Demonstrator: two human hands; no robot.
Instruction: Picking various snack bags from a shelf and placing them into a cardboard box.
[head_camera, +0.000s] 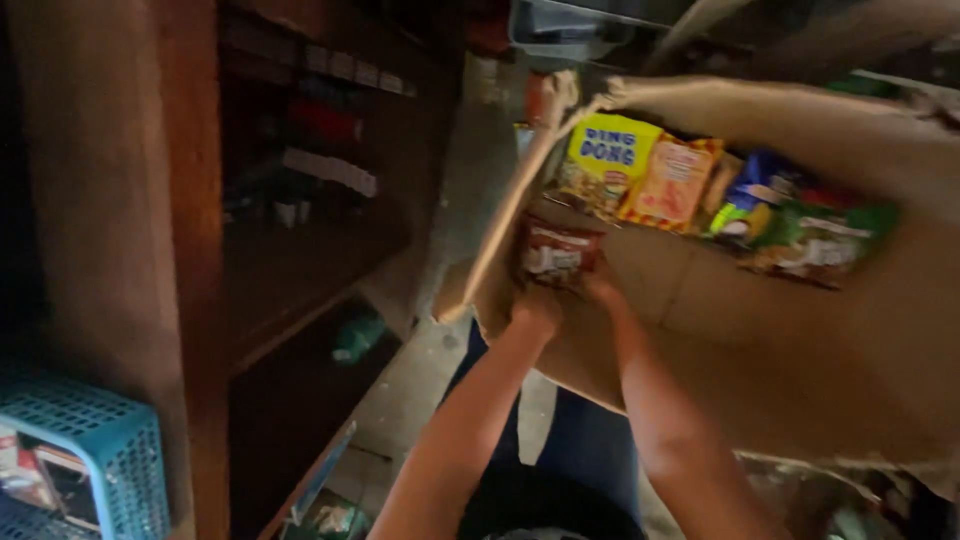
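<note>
Matt brown cardboard box (760, 330), glossy plastic snack packets (640, 175), dark varnished wooden shelf (300, 270), blue plastic lattice basket (110, 440)

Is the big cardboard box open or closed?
Open. The cardboard box has its flap folded out, and snack packets show inside. Both hands reach in at a dark red packet.

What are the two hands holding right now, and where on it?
Both the left hand and the right hand are at the lower edge of a dark red snack packet inside the cardboard box; the exact grip is blurred.
</note>
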